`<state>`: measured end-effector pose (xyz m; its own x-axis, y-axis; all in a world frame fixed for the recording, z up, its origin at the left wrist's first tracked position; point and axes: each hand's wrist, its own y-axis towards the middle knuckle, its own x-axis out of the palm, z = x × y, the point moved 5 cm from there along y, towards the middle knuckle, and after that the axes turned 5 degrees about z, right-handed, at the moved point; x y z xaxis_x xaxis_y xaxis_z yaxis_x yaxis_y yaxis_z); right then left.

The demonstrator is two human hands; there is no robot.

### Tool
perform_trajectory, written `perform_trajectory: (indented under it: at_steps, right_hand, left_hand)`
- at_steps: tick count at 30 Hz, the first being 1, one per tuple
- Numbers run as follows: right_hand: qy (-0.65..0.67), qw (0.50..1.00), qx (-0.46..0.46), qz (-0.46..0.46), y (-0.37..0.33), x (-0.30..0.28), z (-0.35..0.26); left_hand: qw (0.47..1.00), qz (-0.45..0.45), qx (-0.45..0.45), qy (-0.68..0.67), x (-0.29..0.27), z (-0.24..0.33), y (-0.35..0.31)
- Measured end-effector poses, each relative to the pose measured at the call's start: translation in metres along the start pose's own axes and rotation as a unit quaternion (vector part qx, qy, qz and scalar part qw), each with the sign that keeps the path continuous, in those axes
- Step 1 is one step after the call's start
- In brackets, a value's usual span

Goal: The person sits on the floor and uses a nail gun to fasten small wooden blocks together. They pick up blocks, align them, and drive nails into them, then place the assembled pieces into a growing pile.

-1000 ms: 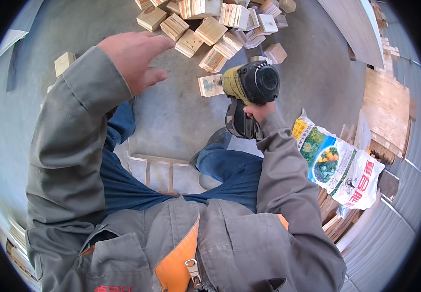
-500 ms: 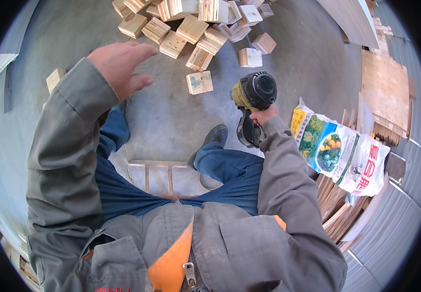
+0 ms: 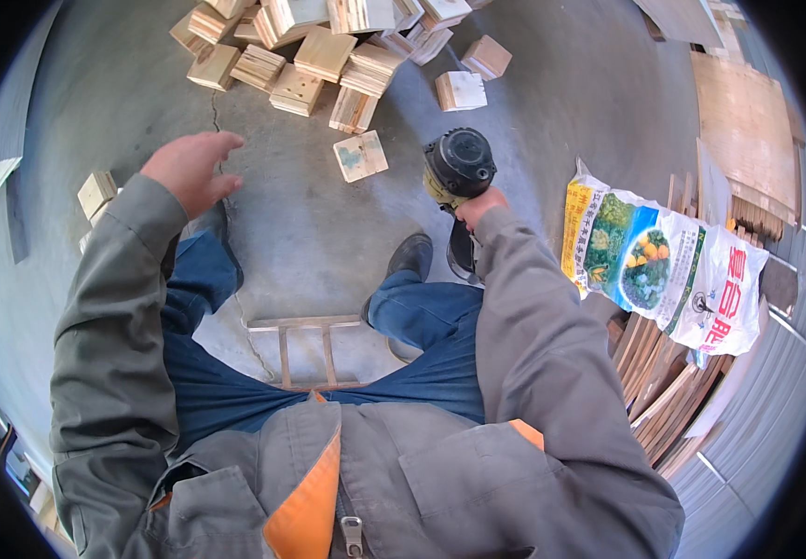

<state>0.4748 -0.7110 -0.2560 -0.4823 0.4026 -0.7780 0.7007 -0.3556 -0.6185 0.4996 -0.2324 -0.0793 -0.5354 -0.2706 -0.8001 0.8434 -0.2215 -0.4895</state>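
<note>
My right hand (image 3: pixel 482 207) is wrapped round the handle of a nail gun (image 3: pixel 459 166) with a round black cap and a yellow body. The tool is held over the floor in front of my right knee, and its lower part is partly hidden by my sleeve. To the left, my left hand (image 3: pixel 193 170) hangs in the air above my left foot, thumb and fingers apart, holding nothing. Between the hands and farther off, a single square wood block (image 3: pixel 361 156) with a greenish stain lies on the floor. Beyond it is a pile of stacked plywood blocks (image 3: pixel 326 53).
A printed white, yellow and green bag (image 3: pixel 673 270) lies on wood strips (image 3: pixel 650 359) at my right. Plywood sheets (image 3: pixel 743 126) stand behind it. A few blocks (image 3: pixel 97 194) sit at the left. Beneath me is a low wooden frame (image 3: pixel 305 323).
My left hand has come down and left, still empty. The nail gun in my right hand has shifted slightly left. The whole view has moved, so the block pile appears farther left and higher.
</note>
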Motion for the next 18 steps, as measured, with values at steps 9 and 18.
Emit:
perform_trajectory:
  at_steps: [9,18]
  right_hand:
    - [0.012,0.999,0.020,-0.031,-0.014,-0.010,-0.014]
    - [-0.015,0.999,0.031,-0.023,-0.021,-0.020,-0.021]
  left_hand:
    - [0.999,0.016,0.033,-0.002,0.116,0.011,0.077]
    - [0.996,0.077,0.028,-0.021,0.202,0.077,0.136]
